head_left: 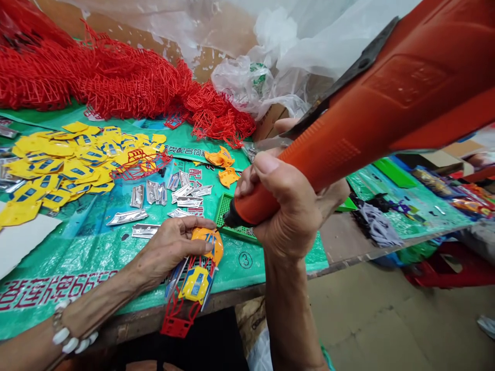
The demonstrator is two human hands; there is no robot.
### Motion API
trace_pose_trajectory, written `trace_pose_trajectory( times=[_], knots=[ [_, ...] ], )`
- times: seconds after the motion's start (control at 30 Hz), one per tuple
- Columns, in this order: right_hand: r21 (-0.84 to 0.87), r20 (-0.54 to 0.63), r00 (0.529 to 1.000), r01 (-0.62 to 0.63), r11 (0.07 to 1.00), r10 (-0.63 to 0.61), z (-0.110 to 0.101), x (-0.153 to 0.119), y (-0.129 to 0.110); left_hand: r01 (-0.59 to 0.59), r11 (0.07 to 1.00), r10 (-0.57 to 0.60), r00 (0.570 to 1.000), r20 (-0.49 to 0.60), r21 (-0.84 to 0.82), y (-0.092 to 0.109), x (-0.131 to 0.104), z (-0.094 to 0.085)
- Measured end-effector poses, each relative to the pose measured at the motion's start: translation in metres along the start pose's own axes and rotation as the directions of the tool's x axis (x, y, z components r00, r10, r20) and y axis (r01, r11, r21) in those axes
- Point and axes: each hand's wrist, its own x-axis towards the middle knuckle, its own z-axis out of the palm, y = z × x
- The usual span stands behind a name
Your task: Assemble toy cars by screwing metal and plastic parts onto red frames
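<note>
My right hand (288, 206) is wrapped round a large orange-red electric screwdriver (328, 139), held at a slant. Its black tip (233, 215) points down and left, close to the orange front piece of a toy car body (196, 283). That body has a red lattice frame, silver side panels and a yellow top piece, and it juts over the table's front edge. My left hand (180, 242) holds the orange end between thumb and fingers. Behind the tip lies a green perforated tray (222, 208), partly hidden by the tool. Whether the bit touches a screw cannot be made out.
A heap of yellow panels (77, 165) lies at the left, with red lattice frames (127, 77) piled behind. Several silver side panels (189, 201) and two loose orange pieces (228, 176) lie beyond my left hand. A red stool (452, 268) stands below at the right.
</note>
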Motion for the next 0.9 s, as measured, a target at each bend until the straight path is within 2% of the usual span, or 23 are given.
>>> trace_pose_trajectory(
  times=[0.23,0.4,0.63,0.9],
  knots=[
    [-0.033,-0.018,1.0,-0.009,0.999,0.008,0.001,-0.004,0.006,-0.027,0.998,0.03,0.998,0.05,-0.052,-0.005,0.003,-0.004],
    [0.01,0.008,0.999,-0.031,0.999,0.031,-0.002,-0.007,0.008,-0.027,0.999,0.029,0.999,0.04,-0.043,-0.006,0.004,-0.004],
    [0.011,-0.012,0.998,-0.068,0.998,0.068,-0.001,-0.008,0.007,0.003,0.998,-0.002,1.0,0.011,-0.057,-0.004,0.003,-0.001],
    [-0.007,-0.004,0.999,-0.032,0.999,0.032,0.002,-0.012,0.008,0.026,0.993,-0.027,1.0,0.001,-0.114,-0.004,0.002,0.003]
  ],
)
